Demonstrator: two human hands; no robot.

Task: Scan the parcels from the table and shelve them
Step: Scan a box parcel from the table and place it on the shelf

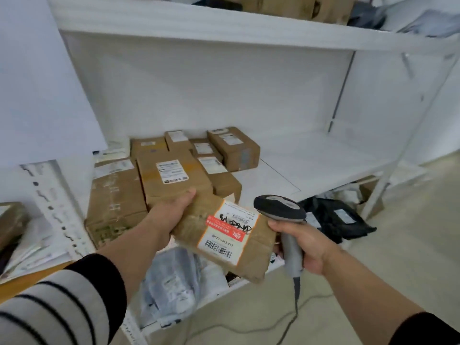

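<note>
A flat brown parcel with a barcoded label is gripped at its far end by the left hand, thumb on top, and is held in the air before the front edge of the white shelf. A grey barcode scanner is clasped by its handle in the right hand, just beside the parcel. Other cardboard boxes are stacked at the shelf's left end.

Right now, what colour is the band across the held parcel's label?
Red-orange band on the white label, clearest in the head view.
</note>
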